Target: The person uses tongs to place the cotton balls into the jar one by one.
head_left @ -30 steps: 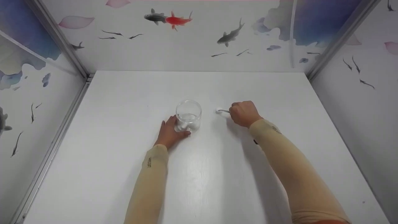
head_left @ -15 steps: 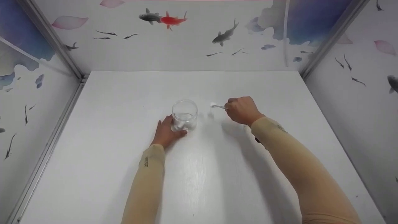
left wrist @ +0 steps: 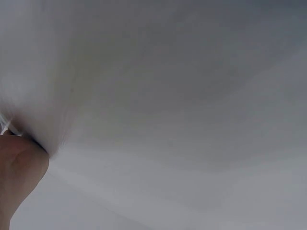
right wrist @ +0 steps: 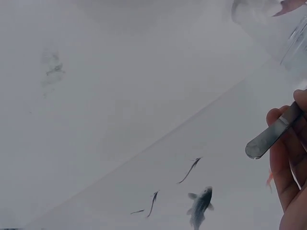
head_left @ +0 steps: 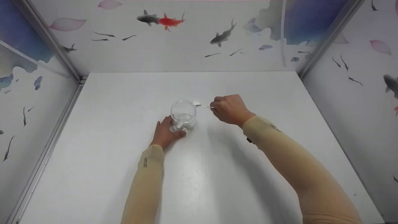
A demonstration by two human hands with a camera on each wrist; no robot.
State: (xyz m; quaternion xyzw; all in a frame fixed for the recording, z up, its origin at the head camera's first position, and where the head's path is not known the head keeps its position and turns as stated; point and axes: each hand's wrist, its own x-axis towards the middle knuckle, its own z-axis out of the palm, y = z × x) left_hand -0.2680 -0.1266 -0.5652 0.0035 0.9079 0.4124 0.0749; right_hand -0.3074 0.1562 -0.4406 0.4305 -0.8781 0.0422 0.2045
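In the head view a clear round jar stands on the white table, white pieces showing inside it. My left hand holds the jar low on its left, thumb across the front. My right hand grips metal tweezers, whose tips point left and carry a white cotton ball beside the jar's right rim. The right wrist view shows the rounded end of the tweezers sticking out between my fingers, with part of the jar at the upper right. Only a bit of my left hand enters the left wrist view.
The white tabletop is bounded by a back wall and two side walls, printed with fish and petals. Metal corner posts stand where the walls meet. Faint smudges mark the table in the right wrist view.
My right hand has lifted the cotton ball off the table with the tweezers and moved it left to the jar's rim. My left hand stays on the jar; the head view shifts slightly.
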